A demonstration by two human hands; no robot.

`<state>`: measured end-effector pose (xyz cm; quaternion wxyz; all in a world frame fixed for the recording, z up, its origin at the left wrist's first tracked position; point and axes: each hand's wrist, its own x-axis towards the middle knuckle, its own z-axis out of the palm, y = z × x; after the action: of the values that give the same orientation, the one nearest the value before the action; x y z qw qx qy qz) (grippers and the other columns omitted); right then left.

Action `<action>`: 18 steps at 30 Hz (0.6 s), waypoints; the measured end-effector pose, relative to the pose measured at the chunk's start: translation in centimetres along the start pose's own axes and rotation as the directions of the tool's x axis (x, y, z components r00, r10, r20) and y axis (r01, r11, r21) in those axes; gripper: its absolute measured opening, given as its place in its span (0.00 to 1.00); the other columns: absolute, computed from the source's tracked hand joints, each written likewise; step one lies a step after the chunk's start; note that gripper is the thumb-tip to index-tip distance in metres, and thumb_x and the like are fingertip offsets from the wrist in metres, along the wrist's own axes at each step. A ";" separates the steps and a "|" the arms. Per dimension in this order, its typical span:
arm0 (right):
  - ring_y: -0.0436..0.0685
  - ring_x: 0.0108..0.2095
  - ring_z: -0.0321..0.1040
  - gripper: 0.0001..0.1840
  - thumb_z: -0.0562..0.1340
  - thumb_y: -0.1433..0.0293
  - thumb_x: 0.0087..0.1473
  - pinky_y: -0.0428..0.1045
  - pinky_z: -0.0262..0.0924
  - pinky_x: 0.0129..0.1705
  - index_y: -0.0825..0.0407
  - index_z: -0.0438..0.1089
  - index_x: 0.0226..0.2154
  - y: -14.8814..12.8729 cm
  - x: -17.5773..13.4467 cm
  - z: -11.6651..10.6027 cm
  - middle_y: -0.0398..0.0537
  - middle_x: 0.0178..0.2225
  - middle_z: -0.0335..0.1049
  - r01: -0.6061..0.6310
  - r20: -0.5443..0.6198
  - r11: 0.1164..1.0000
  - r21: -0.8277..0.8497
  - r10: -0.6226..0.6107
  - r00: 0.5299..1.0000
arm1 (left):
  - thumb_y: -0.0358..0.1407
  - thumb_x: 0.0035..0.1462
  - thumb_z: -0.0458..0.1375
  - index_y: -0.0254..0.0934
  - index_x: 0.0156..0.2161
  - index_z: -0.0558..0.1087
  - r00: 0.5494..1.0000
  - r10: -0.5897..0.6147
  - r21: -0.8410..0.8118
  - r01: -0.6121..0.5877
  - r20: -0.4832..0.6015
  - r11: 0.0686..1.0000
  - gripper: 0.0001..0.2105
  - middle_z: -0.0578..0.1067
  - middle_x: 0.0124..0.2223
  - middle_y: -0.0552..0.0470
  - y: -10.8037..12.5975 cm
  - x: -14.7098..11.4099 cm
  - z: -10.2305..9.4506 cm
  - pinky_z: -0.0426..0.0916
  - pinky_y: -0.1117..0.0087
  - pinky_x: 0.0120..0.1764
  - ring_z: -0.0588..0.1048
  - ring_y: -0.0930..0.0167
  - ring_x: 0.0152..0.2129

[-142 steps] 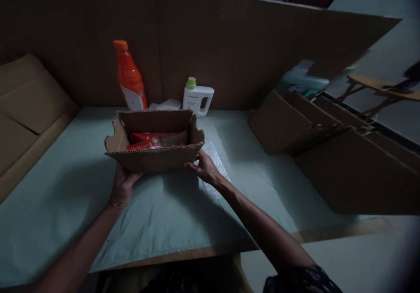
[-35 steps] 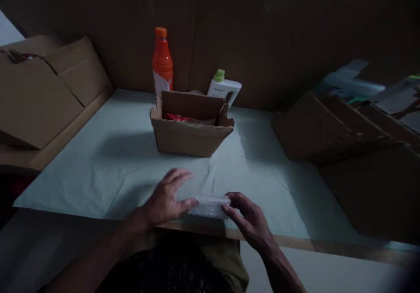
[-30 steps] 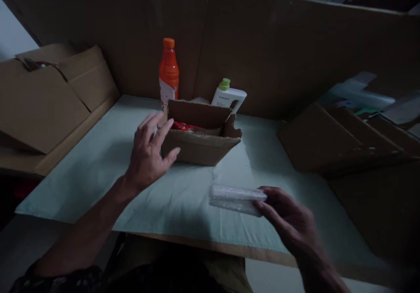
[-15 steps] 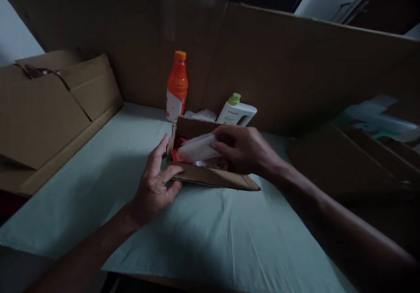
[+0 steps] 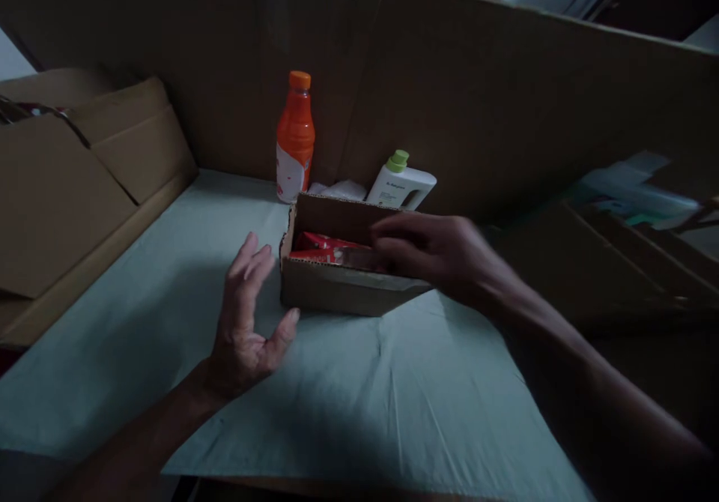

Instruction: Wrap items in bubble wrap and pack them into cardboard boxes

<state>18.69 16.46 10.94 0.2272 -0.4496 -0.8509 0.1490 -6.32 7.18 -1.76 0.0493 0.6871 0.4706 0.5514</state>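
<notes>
At the right end of an open cardboard box, the right hand bends its fingers; what its grip holds, if anything, cannot be told. Just off the box's left end, the left hand has a wide grip, thumb and fingers spread. Inside the box, glossy red packets lie below its rough, corrugated rim. Pale green cloth, softly creased, covers the tabletop and stretches from the box to the near edge. Behind stand a smooth orange bottle and a white jug with a handle, crumpled translucent plastic between them. Farther back, a tall cardboard panel screens the dim room; a folded carton borders the left.
</notes>
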 end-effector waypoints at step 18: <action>0.55 0.27 0.70 0.24 0.62 0.57 0.53 0.51 0.66 0.29 0.54 0.67 0.49 5.9 -14.3 6.5 0.53 0.41 0.76 -0.424 -0.262 0.859 0.288 0.496 0.828 | 0.36 0.49 0.63 0.36 0.62 0.62 0.842 -0.428 -0.385 0.533 0.328 0.753 0.34 0.71 0.59 0.42 1.8 -0.1 8.4 0.62 0.54 0.62 0.70 0.57 0.58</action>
<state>26.51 7.50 -0.90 0.3699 -0.6328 -0.6453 0.2152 1.49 9.93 -4.01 0.4035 0.5661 0.4787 0.5362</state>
